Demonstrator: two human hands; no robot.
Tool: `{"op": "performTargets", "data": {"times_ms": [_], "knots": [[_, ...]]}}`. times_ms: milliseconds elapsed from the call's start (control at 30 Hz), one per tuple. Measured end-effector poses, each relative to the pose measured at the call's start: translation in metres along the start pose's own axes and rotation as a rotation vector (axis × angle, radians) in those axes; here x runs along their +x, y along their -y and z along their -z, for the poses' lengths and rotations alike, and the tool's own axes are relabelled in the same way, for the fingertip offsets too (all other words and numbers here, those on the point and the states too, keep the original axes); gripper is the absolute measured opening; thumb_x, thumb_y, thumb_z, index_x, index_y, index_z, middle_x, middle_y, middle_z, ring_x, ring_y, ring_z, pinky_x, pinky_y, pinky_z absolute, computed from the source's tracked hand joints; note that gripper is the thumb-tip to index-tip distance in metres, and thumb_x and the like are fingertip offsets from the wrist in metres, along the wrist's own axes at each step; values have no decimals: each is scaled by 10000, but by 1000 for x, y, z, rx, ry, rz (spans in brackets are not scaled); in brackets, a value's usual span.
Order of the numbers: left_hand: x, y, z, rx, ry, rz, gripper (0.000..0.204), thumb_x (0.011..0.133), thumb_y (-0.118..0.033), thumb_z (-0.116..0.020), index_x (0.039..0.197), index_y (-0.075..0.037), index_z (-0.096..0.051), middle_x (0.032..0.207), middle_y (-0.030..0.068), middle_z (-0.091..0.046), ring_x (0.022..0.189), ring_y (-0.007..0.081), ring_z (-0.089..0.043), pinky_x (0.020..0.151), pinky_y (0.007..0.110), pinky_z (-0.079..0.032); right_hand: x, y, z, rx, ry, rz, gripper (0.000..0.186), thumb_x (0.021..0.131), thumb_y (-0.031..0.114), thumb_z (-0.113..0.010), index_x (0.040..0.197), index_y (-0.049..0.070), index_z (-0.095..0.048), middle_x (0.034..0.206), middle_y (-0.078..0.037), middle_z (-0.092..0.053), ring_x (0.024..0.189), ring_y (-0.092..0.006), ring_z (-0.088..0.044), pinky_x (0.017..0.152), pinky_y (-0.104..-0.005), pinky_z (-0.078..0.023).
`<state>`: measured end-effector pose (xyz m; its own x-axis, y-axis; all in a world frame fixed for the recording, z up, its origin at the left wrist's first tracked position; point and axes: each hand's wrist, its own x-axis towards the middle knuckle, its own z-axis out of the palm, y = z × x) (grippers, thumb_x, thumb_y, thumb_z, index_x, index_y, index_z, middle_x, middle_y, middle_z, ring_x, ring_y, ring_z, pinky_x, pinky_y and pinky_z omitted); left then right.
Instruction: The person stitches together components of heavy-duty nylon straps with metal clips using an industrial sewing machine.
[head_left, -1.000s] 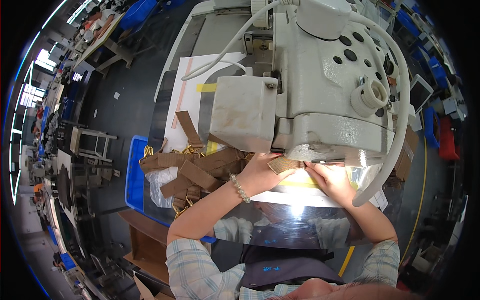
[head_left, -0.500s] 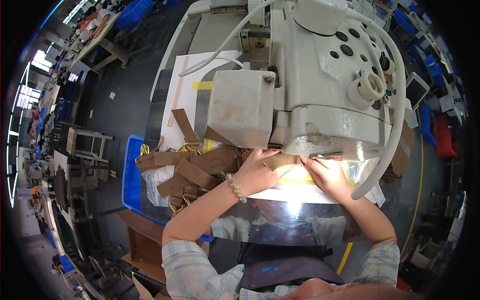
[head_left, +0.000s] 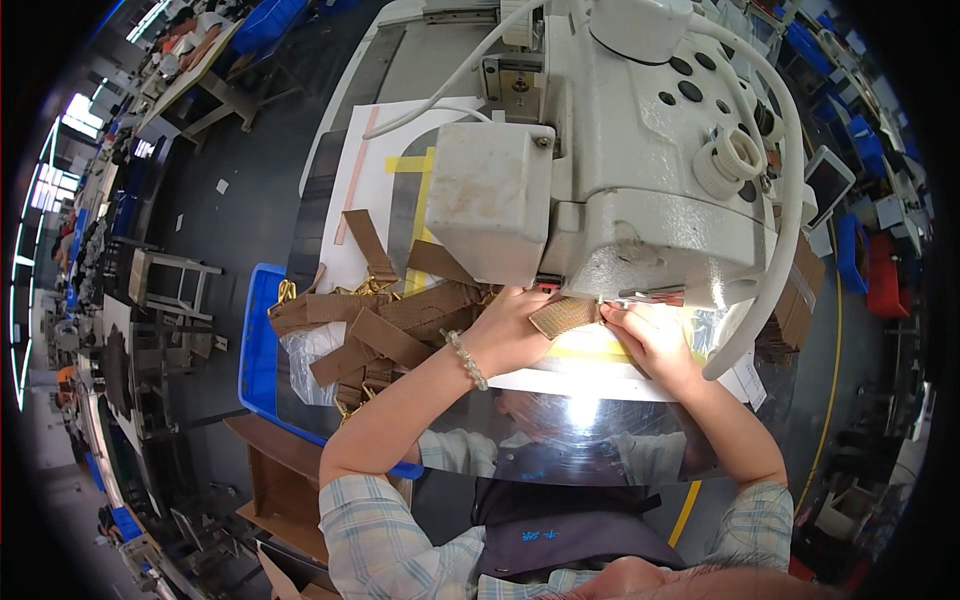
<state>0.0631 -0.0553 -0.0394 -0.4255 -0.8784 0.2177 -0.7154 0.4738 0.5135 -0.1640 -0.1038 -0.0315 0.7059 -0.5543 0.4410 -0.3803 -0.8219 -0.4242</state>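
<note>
A grey industrial sewing machine [head_left: 645, 240] stands over a work plate with white paper and yellow tape [head_left: 540, 380]. Beneath the machine's front edge lies a short piece of brown webbing [head_left: 562, 318]. My left hand [head_left: 505, 335], with a bead bracelet at the wrist, is closed on that piece's left side, its fingertips partly hidden. My right hand [head_left: 655, 345] has its fingers bent and pressed at the same piece's right end, by the needle area, which I cannot make out. Left of my left hand lies a pile of brown straps [head_left: 395, 340] with brass hooks [head_left: 287, 290].
A blue tray [head_left: 250, 360] sits at the plate's left, above an open cardboard box [head_left: 280, 490]. A white hose [head_left: 780, 270] loops down the machine's right side. Blue and red bins [head_left: 888, 280] stand beyond it. A person [head_left: 190, 35] works at a table, far back left.
The whole scene sits slightly higher in the picture than a second ago. Both hands stay on the webbing under the machine, with only slight shifts of the fingers.
</note>
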Motion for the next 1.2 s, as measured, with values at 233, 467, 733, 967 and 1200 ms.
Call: {"op": "performTargets", "data": {"times_ms": [233,467,733,967,1200], "knots": [[-3,-2,-6,106,7,-77,326,823,-95,-530,1131,-164,-611,1158,-13,-609,1028,160,-577,942,398,-382,-7,-6,0,-135,65,57,239,764,51,-668,1003,50,-655,822,-40,-614,746,-185,-596,675,-316,-437],[2,-3,-8,122,63,-20,289,844,-118,-550,1117,-187,-617,1145,-16,-619,1059,165,-570,981,431,-322,-9,-2,-6,-328,76,90,282,758,90,-663,1038,66,-647,989,-35,-640,837,-179,-603,735,-333,-414],[4,1,-5,85,98,-37,248,848,-160,-601,1089,-191,-652,1149,-22,-631,1065,165,-577,1009,428,-293,-12,-3,-12,-253,-8,88,259,723,60,-688,979,28,-656,931,-62,-648,812,-187,-611,744,-320,-439],[6,5,0,-39,85,5,237,793,-104,-604,1024,-129,-653,1052,55,-652,979,270,-593,903,429,-407,-10,-1,-8,-203,-42,83,241,740,68,-701,973,25,-654,892,-65,-643,792,-203,-605,738,-332,-439],[6,13,-4,-97,137,40,211,841,-164,-529,1034,-129,-607,934,83,-664,846,263,-635,761,415,-482,-9,1,-4,-134,-19,20,259,772,97,-691,1021,48,-641,876,-54,-633,802,-214,-602,778,-354,-430]]}}
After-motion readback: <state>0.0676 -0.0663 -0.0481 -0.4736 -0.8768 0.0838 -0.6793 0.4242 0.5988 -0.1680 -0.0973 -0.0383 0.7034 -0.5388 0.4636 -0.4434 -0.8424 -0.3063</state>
